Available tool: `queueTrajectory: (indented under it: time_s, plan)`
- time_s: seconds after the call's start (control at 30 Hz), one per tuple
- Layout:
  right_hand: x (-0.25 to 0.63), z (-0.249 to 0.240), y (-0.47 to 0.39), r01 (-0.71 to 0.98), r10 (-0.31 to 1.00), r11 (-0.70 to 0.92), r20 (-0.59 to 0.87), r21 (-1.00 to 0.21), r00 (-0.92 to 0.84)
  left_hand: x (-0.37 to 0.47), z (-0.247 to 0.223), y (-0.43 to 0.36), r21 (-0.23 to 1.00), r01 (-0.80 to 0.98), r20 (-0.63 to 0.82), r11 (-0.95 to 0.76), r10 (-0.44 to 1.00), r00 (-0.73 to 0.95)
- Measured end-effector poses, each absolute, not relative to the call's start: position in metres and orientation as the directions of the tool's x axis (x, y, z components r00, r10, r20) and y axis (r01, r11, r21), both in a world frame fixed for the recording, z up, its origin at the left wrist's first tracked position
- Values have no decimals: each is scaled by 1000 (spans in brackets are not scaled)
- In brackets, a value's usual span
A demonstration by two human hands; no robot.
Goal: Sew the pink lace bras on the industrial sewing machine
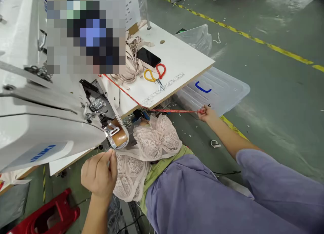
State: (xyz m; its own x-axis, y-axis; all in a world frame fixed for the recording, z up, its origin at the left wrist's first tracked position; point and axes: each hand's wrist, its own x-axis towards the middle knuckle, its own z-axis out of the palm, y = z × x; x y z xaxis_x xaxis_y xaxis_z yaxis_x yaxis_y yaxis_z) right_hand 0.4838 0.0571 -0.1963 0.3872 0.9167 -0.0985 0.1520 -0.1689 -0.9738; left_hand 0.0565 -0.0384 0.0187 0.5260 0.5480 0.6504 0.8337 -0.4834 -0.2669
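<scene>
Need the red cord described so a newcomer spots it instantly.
Find the white table beside the sewing machine. Across its near edge, a thin cord stretches from the tabletop to the right hand's grip. It is red and taut, unlike the loose beige straps heaped on the table.

A red cord (174, 111) stretched across the edge of the counter (188, 53) to the right hand (205, 113) bars passage; room opens right of the scissors (160, 83).

One head cam: we look forward and down past the purple clothes (187, 190), sewing machine (48, 133) close at frame left, floor (286, 109) farther off upper right.
</scene>
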Motion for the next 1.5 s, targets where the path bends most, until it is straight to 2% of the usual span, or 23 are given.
queueTrajectory:
  time_s: [0.1,0.17,0.2,0.27,0.3,0.37,0.47,0.53,0.6,0.87,1.1,1.27,1.4,1.5]
  plan:
    - [467,-199,33,147,908,-263,-192,-954,373,62,17,-37,-217,859,663,-463,576,478]
    - [436,-189,13,165,929,-259,-198,-952,312,65,15,-38,-176,882,672,-437,601,432]
    - [416,-179,2,169,950,-240,-196,-956,242,67,14,-38,-153,893,676,-424,614,407]
    - [370,-150,-17,149,982,-162,-174,-975,-72,70,12,-39,-105,911,680,-398,640,358]
    - [346,-132,-26,67,953,-165,-177,-984,-245,72,11,-39,-82,920,679,-384,655,333]
    - [302,-99,-37,-188,842,-302,-169,-935,-512,77,13,-41,-47,937,657,-347,695,291]
    - [253,-64,-43,-415,677,-619,-186,-666,-712,84,18,-45,9,959,610,-285,761,220]
    - [235,-53,-44,-461,638,-709,-206,-533,-742,87,23,-47,63,960,587,-272,788,185]
    - [228,-50,-43,-492,646,-713,-194,-500,-739,90,26,-49,102,952,579,-288,795,179]
    - [232,-44,-38,-615,770,-561,-77,-554,-634,95,20,-56,62,923,574,-380,770,278]
    - [232,-53,-38,-598,768,-543,-61,-589,-637,94,23,-53,139,946,597,-293,787,156]
    - [232,-49,-37,-639,783,-503,5,-582,-622,100,21,-54,187,919,551,-347,811,194]
    - [235,-48,-33,-636,801,-497,-31,-590,-598,100,22,-55,225,920,555,-320,818,148]
    - [241,-55,-30,-627,791,-540,-83,-562,-607,95,21,-48,270,936,571,-228,820,35]
